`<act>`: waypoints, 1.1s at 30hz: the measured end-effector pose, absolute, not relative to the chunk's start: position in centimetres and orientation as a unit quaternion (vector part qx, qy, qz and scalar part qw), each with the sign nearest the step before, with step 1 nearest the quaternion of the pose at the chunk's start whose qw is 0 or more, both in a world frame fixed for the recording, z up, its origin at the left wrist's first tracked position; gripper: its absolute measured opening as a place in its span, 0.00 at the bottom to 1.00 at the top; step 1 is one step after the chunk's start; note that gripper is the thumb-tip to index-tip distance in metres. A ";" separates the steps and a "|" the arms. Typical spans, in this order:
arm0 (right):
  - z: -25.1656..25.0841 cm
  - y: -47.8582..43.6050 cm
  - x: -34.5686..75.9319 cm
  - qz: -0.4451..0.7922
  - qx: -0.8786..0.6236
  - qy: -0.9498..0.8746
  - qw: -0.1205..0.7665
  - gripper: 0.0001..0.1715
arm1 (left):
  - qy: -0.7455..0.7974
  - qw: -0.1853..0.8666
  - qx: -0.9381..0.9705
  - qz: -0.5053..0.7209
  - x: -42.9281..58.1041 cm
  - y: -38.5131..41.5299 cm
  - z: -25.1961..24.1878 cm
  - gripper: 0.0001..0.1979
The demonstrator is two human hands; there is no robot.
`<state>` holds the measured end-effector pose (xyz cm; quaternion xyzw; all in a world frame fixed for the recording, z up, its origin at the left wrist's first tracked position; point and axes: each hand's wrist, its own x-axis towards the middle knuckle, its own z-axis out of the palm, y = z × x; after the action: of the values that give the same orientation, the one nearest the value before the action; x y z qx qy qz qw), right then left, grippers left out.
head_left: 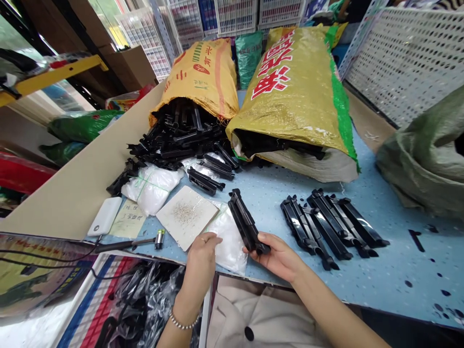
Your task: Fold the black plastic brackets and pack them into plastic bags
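Note:
My right hand (277,256) grips the near end of a long black plastic part (244,217), which tilts up and away over the table. My left hand (203,258), with a beaded bracelet on its wrist, is closed, thumb and fingertips pressed together; what lies between them is too small to make out. Beside it lie clear plastic bags (232,241) and a square white board (186,212) with brown specks. Farther back rests a bundle of clear bags (150,186) tied with green string. To the right, several similar black parts (326,224) are lined up side by side.
An orange woven sack (206,72) spills a heap of black parts (181,140). A yellow-green sack (293,96) lies open beside it. Left are a white phone-sized device (105,216) and a hammer-like tool (145,240). A grey-green sack (427,150) stands right.

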<state>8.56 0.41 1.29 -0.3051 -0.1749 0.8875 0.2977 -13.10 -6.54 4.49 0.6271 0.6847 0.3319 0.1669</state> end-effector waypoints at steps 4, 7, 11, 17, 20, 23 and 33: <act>1.5 0.8 9.3 0.872 -0.330 -0.193 0.307 0.11 | 0.680 0.133 0.658 0.295 -13.0 -6.3 4.4 0.19; 2.7 0.6 10.2 0.852 -0.347 -0.222 0.323 0.16 | 0.706 0.146 0.598 0.349 -12.5 -5.4 4.5 0.15; 4.3 -1.6 11.4 0.900 -0.286 -0.177 0.277 0.20 | 0.684 0.216 0.586 0.378 -12.0 -4.2 4.2 0.15; 2.3 -4.5 11.1 0.962 -0.241 0.001 0.129 0.24 | 0.655 0.235 0.625 0.355 -12.8 -4.5 4.0 0.28; 1.1 -3.8 10.4 0.960 -0.248 0.032 0.128 0.24 | 0.620 0.218 0.684 0.316 -11.5 -6.2 5.0 0.30; 1.2 -3.1 9.4 0.935 -0.296 -0.029 0.195 0.19 | 0.519 0.275 0.760 0.278 -9.0 -7.9 5.8 0.34; 6.6 -2.3 11.6 0.757 -0.244 -0.586 0.153 0.28 | 0.602 0.245 0.714 0.262 -14.8 -13.8 12.0 0.14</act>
<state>11.64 -2.25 6.59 -0.2443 -0.5861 0.7573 0.1527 -14.81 -13.84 11.99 0.7135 0.6018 0.2620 0.2451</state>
